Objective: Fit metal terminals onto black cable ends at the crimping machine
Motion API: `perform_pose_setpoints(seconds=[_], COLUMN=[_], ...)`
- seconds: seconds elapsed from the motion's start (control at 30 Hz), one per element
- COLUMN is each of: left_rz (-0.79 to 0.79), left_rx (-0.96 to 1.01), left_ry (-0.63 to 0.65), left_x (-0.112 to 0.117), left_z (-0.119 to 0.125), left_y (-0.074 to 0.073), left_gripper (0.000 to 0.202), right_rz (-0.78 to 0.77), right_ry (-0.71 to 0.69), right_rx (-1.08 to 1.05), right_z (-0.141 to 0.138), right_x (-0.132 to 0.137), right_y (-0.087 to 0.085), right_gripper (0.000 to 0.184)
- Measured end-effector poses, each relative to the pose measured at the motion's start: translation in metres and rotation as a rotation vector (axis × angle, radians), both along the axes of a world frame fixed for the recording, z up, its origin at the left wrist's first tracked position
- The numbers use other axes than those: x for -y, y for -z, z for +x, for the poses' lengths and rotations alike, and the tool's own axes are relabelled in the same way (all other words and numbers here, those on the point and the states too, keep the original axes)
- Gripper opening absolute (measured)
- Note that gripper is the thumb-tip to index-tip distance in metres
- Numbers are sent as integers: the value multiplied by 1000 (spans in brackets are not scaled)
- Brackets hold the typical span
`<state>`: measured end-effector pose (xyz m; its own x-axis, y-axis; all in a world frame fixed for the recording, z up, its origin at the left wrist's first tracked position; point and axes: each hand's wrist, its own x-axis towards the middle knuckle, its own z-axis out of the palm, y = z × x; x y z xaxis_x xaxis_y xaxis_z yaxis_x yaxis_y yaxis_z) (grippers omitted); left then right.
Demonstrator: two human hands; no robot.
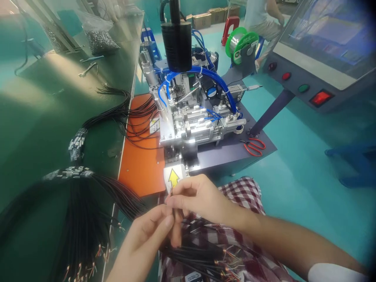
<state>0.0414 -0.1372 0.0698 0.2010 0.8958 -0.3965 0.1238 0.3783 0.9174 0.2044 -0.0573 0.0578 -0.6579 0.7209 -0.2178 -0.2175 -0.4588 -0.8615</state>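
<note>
My left hand (149, 231) and my right hand (199, 197) meet in front of the machine, fingertips almost touching. Both are closed in a pinch on a thin black cable (172, 213), mostly hidden by the fingers. The right thumb and forefinger grip its upper end, where a bit of reddish wire seems to show. Just beyond them is a white plate with a yellow arrow (174, 177) at the machine's front. Across my lap lies a bundle of black cables (194, 252) with stripped, coloured wire ends, on a checked cloth (243, 192).
The metal machine (202, 129) stands ahead, beside an orange board (139, 168). Cable bundles (84, 219) cover the green table's near part. Red-handled snips (255, 147) lie on the machine base. A control panel (305, 88) overhangs at right; behind are a wire spool (242, 44) and another person (261, 19).
</note>
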Motion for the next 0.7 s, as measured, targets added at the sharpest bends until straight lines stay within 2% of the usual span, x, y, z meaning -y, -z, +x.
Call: perform_pose_setpoints(seconds=[0.1, 0.2, 0.3, 0.4, 0.53, 0.7], left_rz=[1, -30, -72, -102, -149, -180], left_rx=[-21, 1, 36, 62, 95, 75], left_ry=[-7, -26, -133, -249, -259, -253], left_x=[7, 12, 16, 19, 23, 29], left_z=[0, -1, -3, -6, -11, -16], left_y=[-1, 2, 7, 12, 13, 11], left_gripper=[47, 39, 29, 30, 31, 31], right_rz=[-40, 0, 50, 73, 137, 137], right_ry=[-72, -97, -120, -163, -201, -231], right_rx=[30, 156, 243, 306, 384, 406], right_z=[-2, -2, -5, -9, -13, -15], right_x=[3, 6, 10, 13, 13, 14], right_y=[1, 1, -3, -11, -16, -16], right_gripper=[36, 36, 34, 33, 32, 31])
